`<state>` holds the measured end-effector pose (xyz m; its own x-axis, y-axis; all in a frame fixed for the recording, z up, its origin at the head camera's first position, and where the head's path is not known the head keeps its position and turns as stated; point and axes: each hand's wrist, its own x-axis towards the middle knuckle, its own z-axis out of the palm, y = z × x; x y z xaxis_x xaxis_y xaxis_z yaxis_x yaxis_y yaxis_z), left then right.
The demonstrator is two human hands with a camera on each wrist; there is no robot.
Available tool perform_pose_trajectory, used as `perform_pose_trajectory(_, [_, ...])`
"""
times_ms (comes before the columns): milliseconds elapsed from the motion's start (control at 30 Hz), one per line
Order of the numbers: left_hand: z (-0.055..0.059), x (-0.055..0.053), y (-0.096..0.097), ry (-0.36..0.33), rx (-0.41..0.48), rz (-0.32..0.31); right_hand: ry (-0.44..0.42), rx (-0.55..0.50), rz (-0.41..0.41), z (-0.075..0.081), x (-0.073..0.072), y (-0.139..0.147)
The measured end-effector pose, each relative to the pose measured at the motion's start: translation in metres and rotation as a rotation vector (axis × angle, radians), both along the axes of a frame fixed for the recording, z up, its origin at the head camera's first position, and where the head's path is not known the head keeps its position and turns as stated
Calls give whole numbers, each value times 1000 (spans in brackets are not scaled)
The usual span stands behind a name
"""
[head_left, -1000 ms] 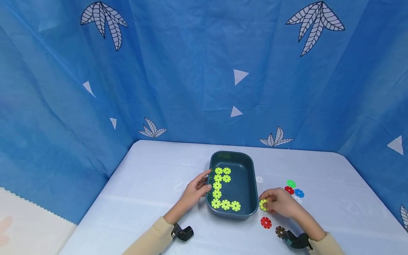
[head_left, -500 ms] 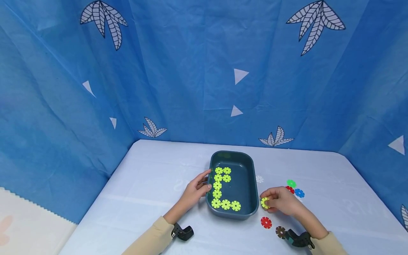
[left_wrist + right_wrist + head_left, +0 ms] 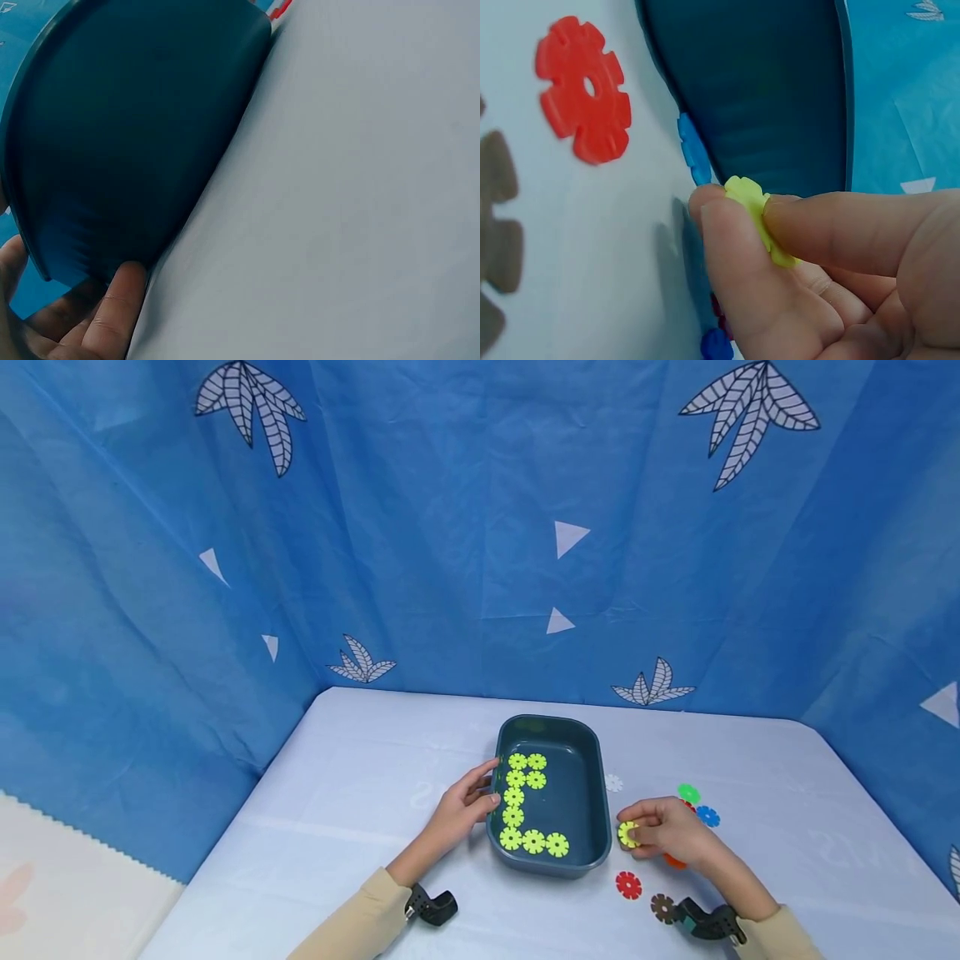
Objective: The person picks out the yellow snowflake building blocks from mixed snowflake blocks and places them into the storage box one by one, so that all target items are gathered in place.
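A dark teal plastic bin [image 3: 555,866] stands on the table with several yellow notched discs [image 3: 513,817] laid inside along its left and near sides. At the bin's left wall rests my left hand [image 3: 457,810], its fingers fairly straight; the left wrist view shows fingertips [image 3: 124,300] against the bin's outside. Just right of the bin, my right hand [image 3: 671,835] pinches another yellow notched disc [image 3: 751,204] between thumb and fingers, above the tabletop. A red disc [image 3: 628,885] and a brown disc [image 3: 663,907] lie nearer the right wrist.
Beyond the right hand lie a green disc [image 3: 689,793] and a blue disc [image 3: 708,816]. An orange disc [image 3: 675,861] is partly covered by that hand. One white disc [image 3: 613,782] sits beside the bin's right wall. Blue curtain [image 3: 480,527] hangs behind the table.
The right hand, with the yellow disc in its pinch, has shifted slightly right and away from the bin. More of the orange disc shows beneath it. The left hand stays at the bin.
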<state>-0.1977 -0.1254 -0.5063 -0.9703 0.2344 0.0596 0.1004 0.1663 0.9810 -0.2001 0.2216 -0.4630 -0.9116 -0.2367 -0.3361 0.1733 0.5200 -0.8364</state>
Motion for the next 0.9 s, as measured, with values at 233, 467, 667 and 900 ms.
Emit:
perform_pose_trajectory(233, [1,0,1,-7,-2,-7,20,-43,29,8,-3,7])
perform_pose_trajectory(467, [3,-1,1,-29,29,-4,46,-28,45,22,-10,14])
perform_pose_trajectory(667, [2,-1,0,-24,29,-6,67,15,38,39,-18,14])
perform_pose_trajectory(900, [2,-2,-1,-24,21,-11,107,17,73,59,-31,8])
